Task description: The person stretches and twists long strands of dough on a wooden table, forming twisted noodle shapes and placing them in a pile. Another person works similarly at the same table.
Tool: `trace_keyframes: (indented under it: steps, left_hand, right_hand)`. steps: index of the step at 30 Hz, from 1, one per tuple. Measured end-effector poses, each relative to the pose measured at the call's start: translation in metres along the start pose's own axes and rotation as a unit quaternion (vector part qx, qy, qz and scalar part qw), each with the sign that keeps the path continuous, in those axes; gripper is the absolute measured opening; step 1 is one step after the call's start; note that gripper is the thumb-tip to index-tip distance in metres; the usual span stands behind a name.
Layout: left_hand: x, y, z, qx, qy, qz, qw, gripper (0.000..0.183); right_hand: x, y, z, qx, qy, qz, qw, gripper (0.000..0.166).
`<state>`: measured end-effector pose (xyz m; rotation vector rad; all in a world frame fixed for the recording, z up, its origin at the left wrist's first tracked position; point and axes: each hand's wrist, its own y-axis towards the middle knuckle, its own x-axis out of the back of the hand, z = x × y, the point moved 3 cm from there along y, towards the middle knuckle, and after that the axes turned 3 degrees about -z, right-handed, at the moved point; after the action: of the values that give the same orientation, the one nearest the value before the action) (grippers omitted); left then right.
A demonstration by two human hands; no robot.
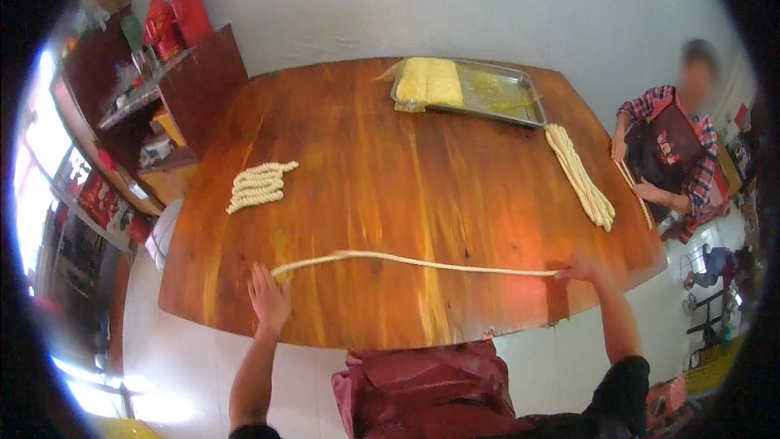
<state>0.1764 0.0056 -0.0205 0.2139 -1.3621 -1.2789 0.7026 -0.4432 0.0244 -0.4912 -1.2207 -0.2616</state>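
A long thin dough strand lies across the near part of the wooden table, slightly bowed near its left part. My left hand rests at the strand's left end, palm down with the fingers fairly straight. At the right end, my right hand has the strand's tip between its fingers. Beyond my left hand sits a bundle of twisted dough ropes, laid in rows. A bundle of long, smooth dough strands lies at the right side of the table.
A metal tray at the far side holds yellowish blocks with clear plastic film. A co-worker in an apron handles another dough strand at the right edge. Shelving with red bags stands at the left.
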Motion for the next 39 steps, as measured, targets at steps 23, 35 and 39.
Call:
trace_keyframes:
  steps: [23,35,39]
  left_hand:
    - [0.039,-0.046,0.148,0.205,-0.326,0.447,0.807,0.016]
    - [0.027,-0.003,0.015,0.189,-0.223,0.325,0.900,0.027]
    - [-0.081,0.005,0.049,0.248,0.028,0.229,0.941,0.056]
  right_hand:
    - [-0.038,0.057,0.136,0.090,0.095,0.188,0.973,0.039]
    - [-0.087,0.018,0.137,0.086,-0.077,-0.138,0.984,0.065]
    - [-0.058,0.158,0.101,-0.045,-0.088,-0.304,0.948,0.052]
